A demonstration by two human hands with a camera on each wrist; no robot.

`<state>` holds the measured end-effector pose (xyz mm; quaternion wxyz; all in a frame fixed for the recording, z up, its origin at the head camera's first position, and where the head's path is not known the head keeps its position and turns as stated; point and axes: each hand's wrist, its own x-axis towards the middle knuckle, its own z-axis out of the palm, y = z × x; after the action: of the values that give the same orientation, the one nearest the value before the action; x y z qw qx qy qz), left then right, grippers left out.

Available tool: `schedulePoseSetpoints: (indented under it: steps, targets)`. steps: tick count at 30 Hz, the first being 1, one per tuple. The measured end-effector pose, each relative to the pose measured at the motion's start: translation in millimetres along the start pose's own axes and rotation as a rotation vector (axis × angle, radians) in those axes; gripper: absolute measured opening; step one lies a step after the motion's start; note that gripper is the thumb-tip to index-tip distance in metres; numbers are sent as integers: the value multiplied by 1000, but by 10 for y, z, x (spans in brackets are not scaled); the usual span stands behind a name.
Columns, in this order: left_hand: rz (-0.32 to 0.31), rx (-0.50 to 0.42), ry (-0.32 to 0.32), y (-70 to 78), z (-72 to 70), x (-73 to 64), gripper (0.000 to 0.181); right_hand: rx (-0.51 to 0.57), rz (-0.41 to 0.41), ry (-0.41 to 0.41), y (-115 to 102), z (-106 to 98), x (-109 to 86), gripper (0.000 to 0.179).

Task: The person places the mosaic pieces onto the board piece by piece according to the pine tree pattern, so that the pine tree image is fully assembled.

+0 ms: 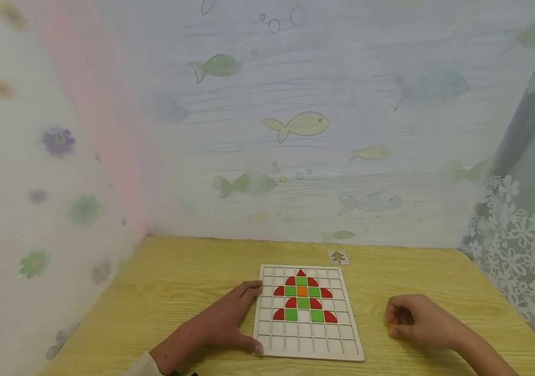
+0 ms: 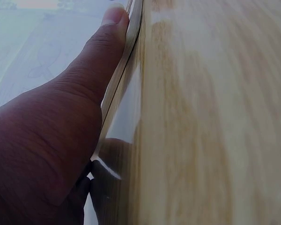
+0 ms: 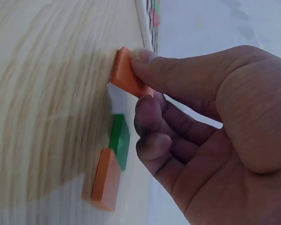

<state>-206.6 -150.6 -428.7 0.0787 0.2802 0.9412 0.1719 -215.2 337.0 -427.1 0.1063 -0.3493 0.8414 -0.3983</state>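
Observation:
A square white grid board (image 1: 307, 345) lies on the table with red, green and orange tiles forming a tree shape. One blank cell sits between two green tiles in the lowest row of the tree. My left hand (image 1: 227, 319) rests against the board's left side, its thumb straight at the near left corner and its fingers touching the edge farther up. Right of the board, my right hand (image 1: 419, 319) pinches an orange square tile (image 3: 126, 75) between thumb and fingers. Near that hand, a green tile (image 3: 118, 140) and another orange tile (image 3: 107, 180) appear in the right wrist view.
A small card (image 1: 338, 257) with a printed tree pattern lies beyond the board. The yellowish wooden table (image 1: 192, 261) meets a fish-patterned curtain (image 1: 295, 198) at the back. Flowered curtains hang at both sides.

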Motion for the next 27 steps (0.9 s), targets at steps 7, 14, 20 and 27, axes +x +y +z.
schedulePoseSetpoints:
  steps: [7,14,20,27]
  targets:
    - [6,-3,3,9,-12,1,131,4,-61,5,-71,44,124,11]
    - [10,-13,1,5,-11,2,131,8,-6,26,-211,123,312,12]
    - [0,-12,-4,-11,6,10,131,-9,14,48,-322,213,498,14]
    - [7,-8,4,-38,26,19,131,24,-22,78,-372,381,712,9]
